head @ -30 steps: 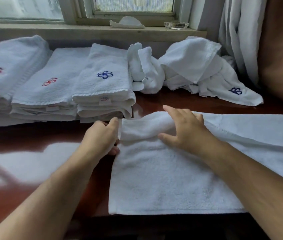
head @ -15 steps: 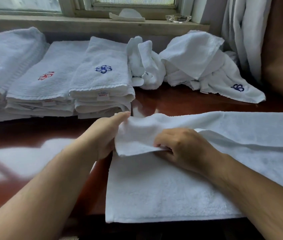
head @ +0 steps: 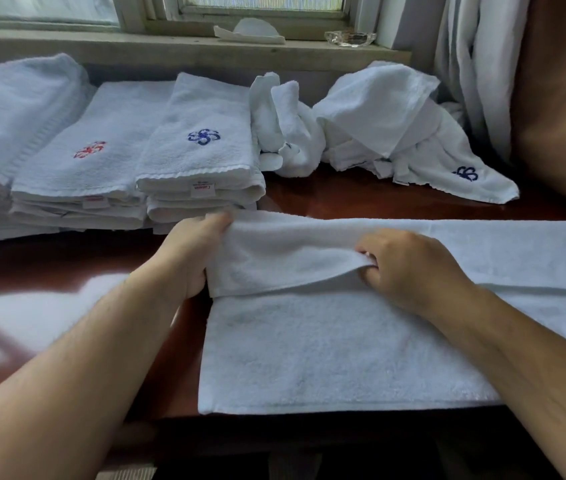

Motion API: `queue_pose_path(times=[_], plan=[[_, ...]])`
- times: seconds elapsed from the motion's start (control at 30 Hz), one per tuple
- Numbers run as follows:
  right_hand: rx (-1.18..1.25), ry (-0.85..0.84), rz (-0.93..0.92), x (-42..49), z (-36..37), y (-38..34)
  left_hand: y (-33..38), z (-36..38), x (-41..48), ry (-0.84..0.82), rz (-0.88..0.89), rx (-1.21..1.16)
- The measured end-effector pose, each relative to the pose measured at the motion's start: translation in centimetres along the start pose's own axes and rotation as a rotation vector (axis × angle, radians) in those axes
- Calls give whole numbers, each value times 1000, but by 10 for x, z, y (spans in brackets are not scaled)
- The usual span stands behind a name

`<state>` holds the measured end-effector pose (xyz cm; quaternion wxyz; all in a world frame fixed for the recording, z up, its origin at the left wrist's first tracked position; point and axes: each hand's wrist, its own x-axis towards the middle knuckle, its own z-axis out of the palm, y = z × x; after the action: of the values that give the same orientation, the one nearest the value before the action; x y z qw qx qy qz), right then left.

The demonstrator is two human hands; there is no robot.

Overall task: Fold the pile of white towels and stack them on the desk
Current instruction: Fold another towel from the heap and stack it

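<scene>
Two bare hands work a white towel (head: 326,348) on a glossy red-brown desk (head: 361,199). We see the towel lying flat at six o'clock, its near hem along the desk's front edge and its right end running out of frame at three o'clock. Its far strip is lifted and turned toward the person as a loose flap. The left hand (head: 191,251), at nine o'clock of the flap, grips the flap's left end, fingers curled round its edge. The right hand (head: 409,268), at three o'clock of it, pinches the flap's lower hem with curled fingers; the tips are tucked into the cloth, so we cannot tell how many of them hold it.

At eleven o'clock from the hands, three stacks of folded towels stand side by side: the nearest stack (head: 201,157) bears a blue flower mark, the middle stack (head: 101,157) a red one, and the far-left stack (head: 14,109) a red one too. At one o'clock lies a heap of unfolded towels (head: 389,126), with a crumpled towel (head: 285,133) between it and the blue-marked stack. On the window sill (head: 170,46) at twelve o'clock sits a small glass dish (head: 350,39); a white curtain (head: 475,74) hangs at two o'clock.
</scene>
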<state>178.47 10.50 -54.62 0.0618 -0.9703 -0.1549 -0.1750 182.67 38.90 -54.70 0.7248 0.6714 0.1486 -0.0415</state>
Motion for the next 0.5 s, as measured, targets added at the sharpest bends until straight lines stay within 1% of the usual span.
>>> queue_pose_path(times=[0.07,0.13,0.2,0.27,0.33,0.4,0.43,0.47,0.5], plan=[[-4,-2,-54,-4,-2,3,2,-1,3,19,-1,136],[49,54,-167,-8,-5,5,3,-6,5,13,-19,224],[46,30,-251,-12,-6,7,4,-9,4,-25,-40,250],[65,-3,-290,-15,-4,7,5,-9,0,-97,-47,228],[187,67,-262,-11,-2,8,5,-5,-4,-151,-57,162],[360,142,-170,-4,-3,11,5,-2,-8,-193,-87,62],[390,127,-134,0,-3,14,4,0,-10,-193,-79,40],[363,67,-104,2,-3,16,1,1,-11,-174,-28,98],[293,-7,-88,2,-1,17,-2,1,-12,-138,64,249]])
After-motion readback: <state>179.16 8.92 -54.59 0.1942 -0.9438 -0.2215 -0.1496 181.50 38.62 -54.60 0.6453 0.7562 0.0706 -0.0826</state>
